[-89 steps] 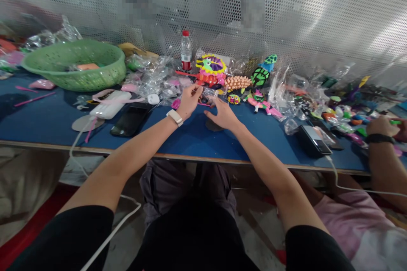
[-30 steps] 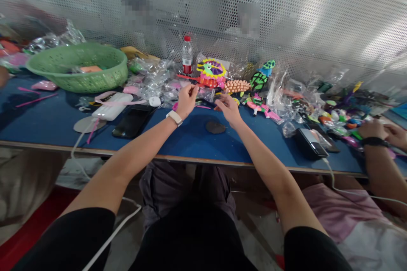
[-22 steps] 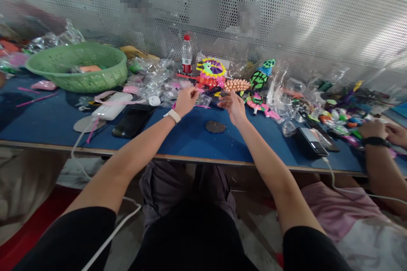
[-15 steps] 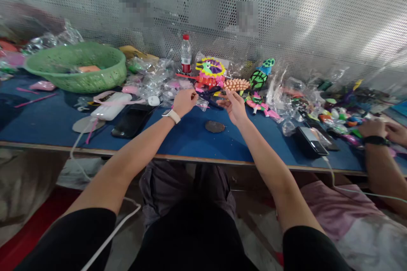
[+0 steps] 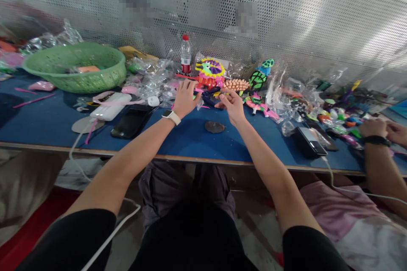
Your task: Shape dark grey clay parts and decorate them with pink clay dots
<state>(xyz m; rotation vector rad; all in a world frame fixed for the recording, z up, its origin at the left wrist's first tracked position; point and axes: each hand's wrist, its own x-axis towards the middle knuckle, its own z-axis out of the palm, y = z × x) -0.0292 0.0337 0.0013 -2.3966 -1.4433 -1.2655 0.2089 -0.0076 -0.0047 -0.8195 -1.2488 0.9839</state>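
Observation:
My left hand (image 5: 185, 98), with a pale watch on the wrist, reaches over small wrappers and pink pieces. Its fingers are stretched forward and slightly apart, and I see nothing held. My right hand (image 5: 232, 105) hovers to the right with fingers loosely bent and apart, apparently holding nothing. Between the hands lies a dark blue item (image 5: 210, 98), partly covered. Just beyond stand a colourful clay figure (image 5: 210, 71) with a yellow frill and a spiky orange clay piece (image 5: 235, 84). A flat dark oval disc (image 5: 214, 127) rests on the blue table (image 5: 190, 146) nearer to me.
On the left are a green basket (image 5: 79, 80), a white power bank (image 5: 110, 106) with a cable, and a black phone (image 5: 132, 120). A red-capped bottle (image 5: 186, 55) stands behind. A black device (image 5: 308, 142) sits at right, near a co-worker's hands (image 5: 375, 129).
My left hand has gone from a pinch to stretched fingers and moved slightly up and left. The fingers of my right hand have curled a little more.

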